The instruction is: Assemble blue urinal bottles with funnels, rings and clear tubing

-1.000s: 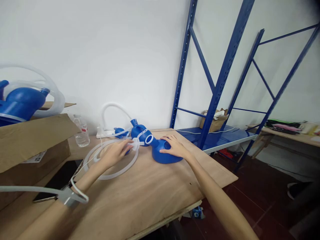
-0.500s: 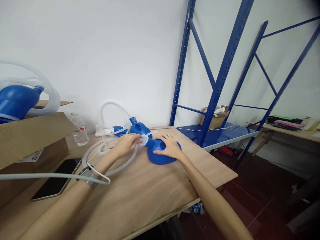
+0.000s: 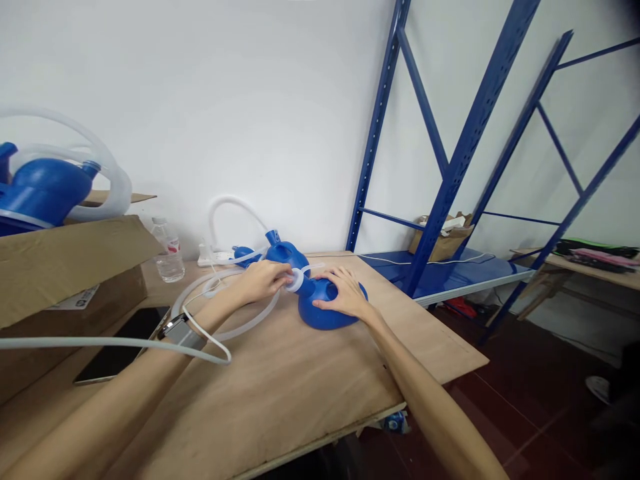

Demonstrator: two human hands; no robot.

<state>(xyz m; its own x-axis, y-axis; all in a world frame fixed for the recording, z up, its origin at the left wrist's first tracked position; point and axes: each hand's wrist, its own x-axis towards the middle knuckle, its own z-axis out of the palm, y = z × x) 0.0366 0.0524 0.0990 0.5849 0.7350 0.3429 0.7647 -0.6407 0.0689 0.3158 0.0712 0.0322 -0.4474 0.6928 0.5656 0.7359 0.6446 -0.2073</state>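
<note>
A blue plastic bottle with a handle (image 3: 323, 319) lies on its side on the wooden table, its neck pointing left. My right hand (image 3: 346, 292) grips its top around the handle, thumb on the near side. At the bottle's mouth is a translucent white cap (image 3: 296, 281). My left hand (image 3: 267, 279) pinches this cap from the left, fingertips partly hidden. Close behind sits a second blue bottle (image 3: 287, 253) with a translucent hose (image 3: 235, 200) arching from its neck. More hose (image 3: 250, 330) loops on the table under my left forearm.
An open cardboard box (image 3: 75, 267) with blue bottles and hose stands at the left. Near it are a clear water bottle (image 3: 170, 257), a black tablet (image 3: 120, 347) and a white power strip (image 3: 215, 256). A pale cable crosses my left wrist. Blue metal shelving (image 3: 450, 280) rises beyond the table's right edge.
The whole view has shifted, so the scene sits slightly farther right. My left wrist has turned a little at the cap. My right hand keeps its place on the bottle.
</note>
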